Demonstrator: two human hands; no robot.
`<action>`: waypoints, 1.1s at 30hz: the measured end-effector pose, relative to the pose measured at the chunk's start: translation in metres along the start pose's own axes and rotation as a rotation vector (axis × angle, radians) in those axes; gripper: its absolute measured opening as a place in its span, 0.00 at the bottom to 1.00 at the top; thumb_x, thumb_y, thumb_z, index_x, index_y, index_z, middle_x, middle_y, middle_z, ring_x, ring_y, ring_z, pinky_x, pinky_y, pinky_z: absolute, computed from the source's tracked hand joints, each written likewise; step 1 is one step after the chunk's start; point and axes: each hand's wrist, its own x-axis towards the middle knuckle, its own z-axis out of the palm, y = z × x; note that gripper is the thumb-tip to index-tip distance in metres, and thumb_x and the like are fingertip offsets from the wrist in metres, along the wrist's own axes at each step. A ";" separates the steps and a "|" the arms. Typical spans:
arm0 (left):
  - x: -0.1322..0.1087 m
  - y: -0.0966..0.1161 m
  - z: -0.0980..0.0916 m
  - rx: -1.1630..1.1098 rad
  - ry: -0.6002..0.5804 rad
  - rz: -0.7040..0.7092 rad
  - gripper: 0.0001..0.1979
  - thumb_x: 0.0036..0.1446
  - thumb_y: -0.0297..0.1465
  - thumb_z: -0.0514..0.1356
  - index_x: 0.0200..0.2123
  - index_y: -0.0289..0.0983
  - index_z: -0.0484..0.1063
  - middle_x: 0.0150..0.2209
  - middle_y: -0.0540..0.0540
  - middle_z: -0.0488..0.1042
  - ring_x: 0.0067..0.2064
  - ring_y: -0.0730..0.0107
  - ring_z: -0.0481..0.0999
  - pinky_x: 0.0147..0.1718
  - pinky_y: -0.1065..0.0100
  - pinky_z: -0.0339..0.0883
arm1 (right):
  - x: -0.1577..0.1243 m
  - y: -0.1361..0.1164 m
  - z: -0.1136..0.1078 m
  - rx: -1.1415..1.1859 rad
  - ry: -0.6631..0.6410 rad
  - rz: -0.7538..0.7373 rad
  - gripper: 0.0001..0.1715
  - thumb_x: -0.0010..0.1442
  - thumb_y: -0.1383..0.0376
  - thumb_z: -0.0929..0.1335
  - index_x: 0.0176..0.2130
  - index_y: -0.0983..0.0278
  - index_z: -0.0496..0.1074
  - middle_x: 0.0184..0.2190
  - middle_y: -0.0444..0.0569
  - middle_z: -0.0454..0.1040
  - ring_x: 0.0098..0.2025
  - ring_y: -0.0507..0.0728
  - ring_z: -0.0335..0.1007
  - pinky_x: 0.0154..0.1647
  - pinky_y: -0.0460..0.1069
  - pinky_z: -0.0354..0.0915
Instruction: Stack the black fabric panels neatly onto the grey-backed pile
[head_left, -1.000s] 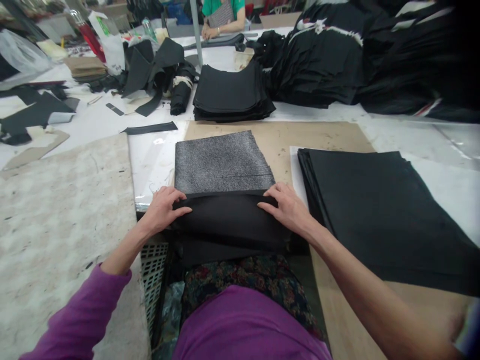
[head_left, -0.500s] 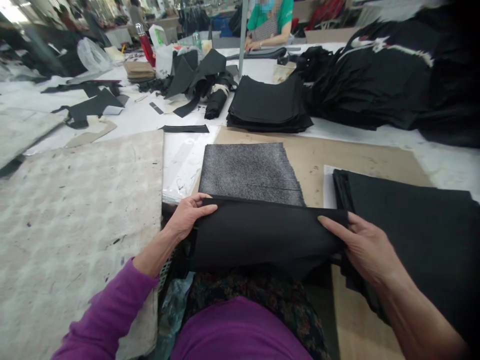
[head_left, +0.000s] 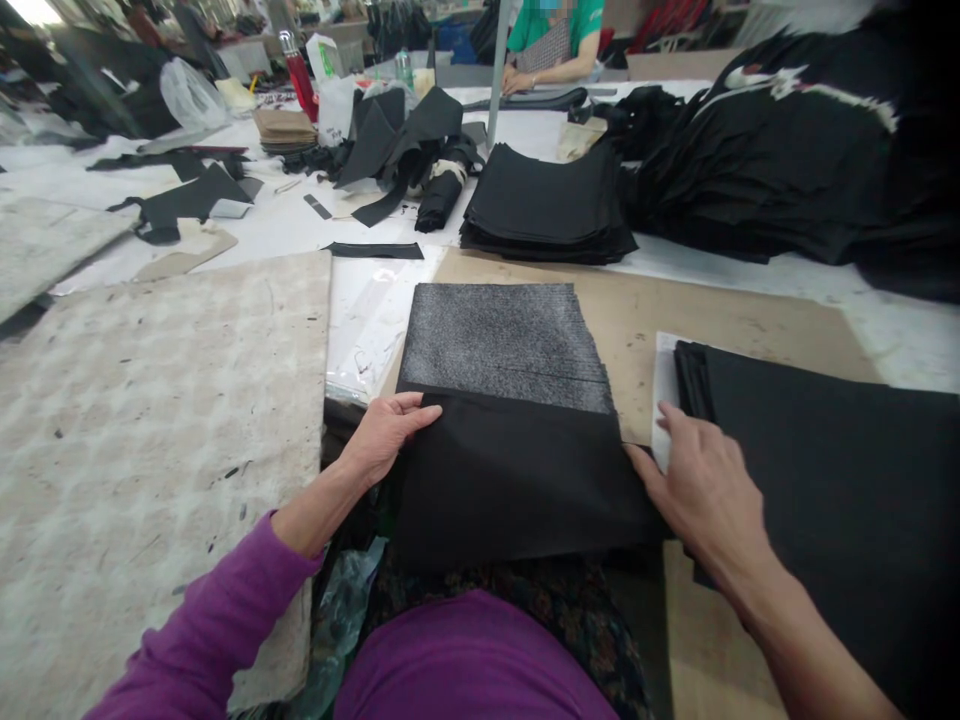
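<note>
A black fabric piece (head_left: 517, 480) hangs toward my lap, its upper edge lying along the speckled grey stack of sheets (head_left: 495, 335). My left hand (head_left: 385, 432) pinches its upper left corner between thumb and fingers. At the right end of the piece, my right hand (head_left: 701, 480) has its thumb and fingers apart. Its thumb tip is at the fabric's right edge, and its fingers reach over a white sheet (head_left: 663, 375) beside a stack of black fabric pieces (head_left: 832, 450).
A pale padded board (head_left: 165, 430) lies at left. Brown board (head_left: 720, 320) lies under the grey stack. Farther back are a black stack (head_left: 544, 200), a large black bundle (head_left: 772, 160), dark scraps (head_left: 405, 140) and a red bottle (head_left: 300, 80). A person in green (head_left: 555, 45) works across the table.
My right hand has let go of the fabric's upper right corner, opened and moved slightly left. The fabric now lies flatter against the grey stack. My left hand keeps its pinch.
</note>
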 end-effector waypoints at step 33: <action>0.042 0.017 -0.058 1.537 -0.046 0.728 0.10 0.69 0.32 0.55 0.50 0.41 0.71 0.46 0.46 0.72 0.46 0.65 0.75 0.42 0.66 0.71 | 0.006 -0.169 0.086 0.339 -0.215 -0.657 0.23 0.69 0.72 0.60 0.60 0.63 0.69 0.54 0.53 0.71 0.52 0.60 0.64 0.55 0.57 0.67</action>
